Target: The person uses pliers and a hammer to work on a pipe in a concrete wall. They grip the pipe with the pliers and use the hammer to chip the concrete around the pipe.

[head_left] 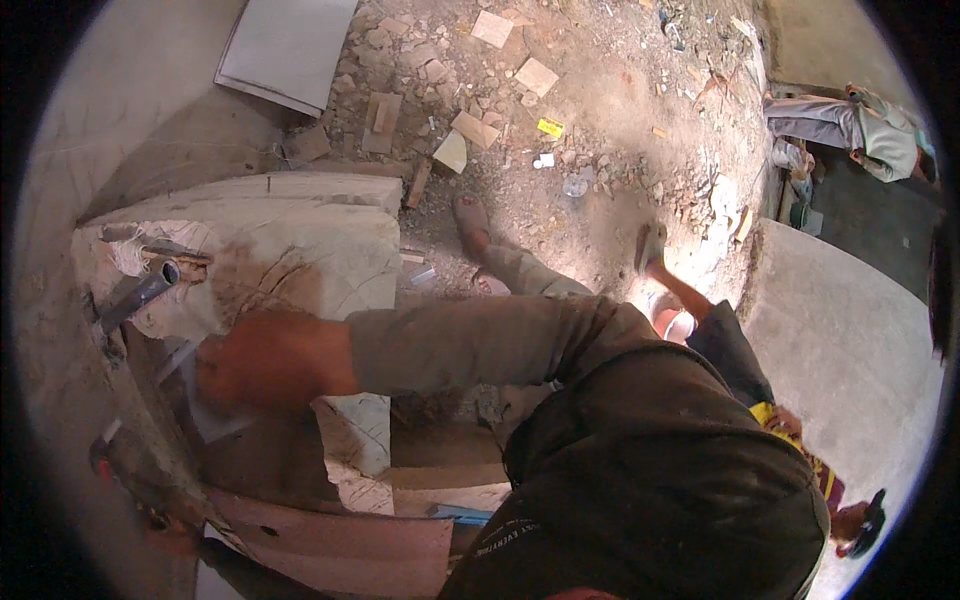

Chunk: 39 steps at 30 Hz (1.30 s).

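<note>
My right hand is smeared by motion at the end of a grey sleeve. It passes over the opening in a rough, pale masonry block. A pale streak shows beside its fingers, and I cannot make out whether it holds something. My left hand is in deep shadow at the lower left, past a dark sleeve; its grip is hidden. Between this hand and the block lies a reddish slab. A dark pipe with pale fibres around it sticks up from the block's left side.
Rubble and broken tile pieces litter the dirt floor. A white board leans at the upper left. One person stands close on the right; another person is farther off. A wooden plank lies near my body.
</note>
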Motion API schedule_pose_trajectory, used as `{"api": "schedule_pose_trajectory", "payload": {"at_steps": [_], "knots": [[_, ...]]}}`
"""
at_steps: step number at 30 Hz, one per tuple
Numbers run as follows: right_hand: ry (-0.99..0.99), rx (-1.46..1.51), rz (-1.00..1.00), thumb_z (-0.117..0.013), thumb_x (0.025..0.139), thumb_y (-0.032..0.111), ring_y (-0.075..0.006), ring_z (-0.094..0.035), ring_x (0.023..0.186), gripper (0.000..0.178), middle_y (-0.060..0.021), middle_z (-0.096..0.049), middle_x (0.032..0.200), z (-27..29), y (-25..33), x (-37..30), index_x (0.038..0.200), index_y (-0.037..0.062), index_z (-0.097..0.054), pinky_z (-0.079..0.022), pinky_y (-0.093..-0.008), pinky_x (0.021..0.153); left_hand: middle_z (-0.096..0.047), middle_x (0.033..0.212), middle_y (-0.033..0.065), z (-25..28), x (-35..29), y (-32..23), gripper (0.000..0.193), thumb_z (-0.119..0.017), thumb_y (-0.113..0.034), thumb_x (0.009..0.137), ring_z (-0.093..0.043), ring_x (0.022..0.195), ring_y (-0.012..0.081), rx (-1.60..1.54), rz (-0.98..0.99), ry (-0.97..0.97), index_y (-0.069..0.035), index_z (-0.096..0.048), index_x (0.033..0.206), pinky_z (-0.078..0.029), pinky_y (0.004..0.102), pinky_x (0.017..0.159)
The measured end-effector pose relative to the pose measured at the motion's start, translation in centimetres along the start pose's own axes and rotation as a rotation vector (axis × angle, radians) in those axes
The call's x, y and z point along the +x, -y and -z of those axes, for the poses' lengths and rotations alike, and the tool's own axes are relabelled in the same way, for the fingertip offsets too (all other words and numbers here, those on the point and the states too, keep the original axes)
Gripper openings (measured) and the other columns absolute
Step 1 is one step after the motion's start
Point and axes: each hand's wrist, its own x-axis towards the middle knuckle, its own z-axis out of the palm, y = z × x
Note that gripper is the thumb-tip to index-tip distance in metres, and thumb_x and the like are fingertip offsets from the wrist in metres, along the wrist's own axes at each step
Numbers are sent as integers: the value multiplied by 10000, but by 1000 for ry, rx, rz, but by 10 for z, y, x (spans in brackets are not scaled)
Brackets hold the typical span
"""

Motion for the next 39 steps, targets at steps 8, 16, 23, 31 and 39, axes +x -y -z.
{"api": "schedule_pose_trajectory", "payload": {"at_steps": [8, 16, 23, 31, 39], "knots": [[57, -5, -8, -608, 925, 154, -411, -716, 866, 153, -184, -663, 969, -18, -7, 8, 1014, 32, -630, -596, -514, 698, -645, 1359, 204, 8, -15, 19, 612, -729, -275, 923, -628, 1246, 342, -27, 14, 22, 7, -545, 1434, -518, 458, 1046], [-144, 37, 130, -583, 962, 188, -416, -687, 861, 152, -181, -641, 924, -8, -16, -5, 994, 39, -583, -577, -500, 686, -636, 1374, 201, 25, -24, 18, 619, -743, -227, 915, -618, 1263, 334, -81, 17, 30, 9, -531, 1447, -516, 457, 1055], [-37, -31, 202, -591, 985, 182, -386, -678, 881, 126, -156, -646, 951, -18, -17, 12, 1020, 62, -609, -591, -460, 734, -628, 1388, 198, 19, -44, -4, 630, -755, -185, 908, -610, 1278, 328, -415, 60, 135, 10, -518, 1459, -515, 456, 1062], [-23, -66, -5, -662, 972, 82, -355, -648, 764, 122, -159, -657, 883, 1, 8, 12, 1084, 38, -674, -526, -417, 685, -631, 1186, 185, 11, -39, -33, 590, -851, -302, 816, -614, 1137, 385, 27, -6, -158, -23, -601, 1271, -496, 465, 974], [-35, -127, -76, -645, 953, 38, -262, -603, 699, 119, -135, -615, 828, -2, 18, 7, 1059, 19, -696, -463, -364, 635, -654, 1120, 180, 24, -46, -46, 561, -873, -300, 764, -607, 1097, 415, 31, -37, -221, -58, -628, 1207, -493, 489, 941]]}}
